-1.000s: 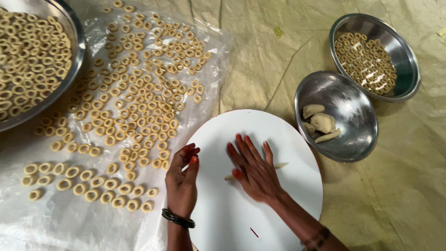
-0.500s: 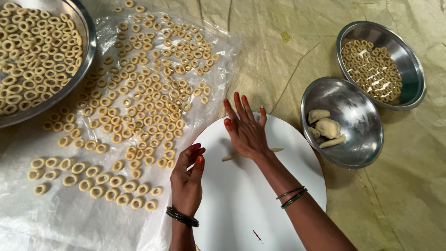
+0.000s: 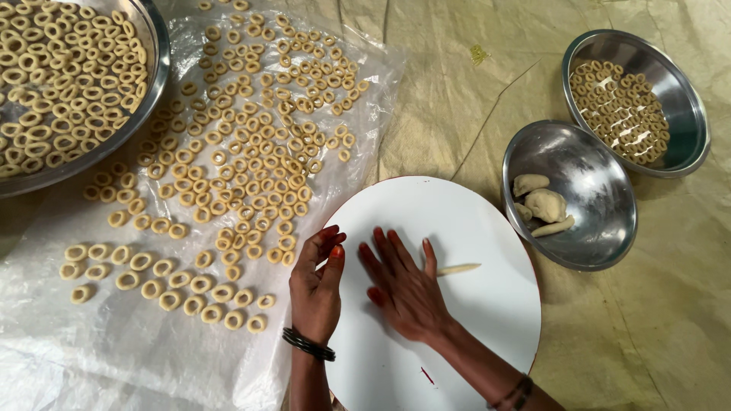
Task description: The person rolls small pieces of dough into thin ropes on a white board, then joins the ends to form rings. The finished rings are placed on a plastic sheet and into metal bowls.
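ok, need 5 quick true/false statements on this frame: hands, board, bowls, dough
1. The right hand presses flat on a thin dough strand on the round white board. True.
2. The left hand grips a knife. False: it holds no tool and rests at the board's edge.
3. The nearer steel bowl holds dough lumps. True.
4. Small dough rings lie on a clear plastic sheet. True.
5. The far right steel bowl is empty. False: it holds rings.
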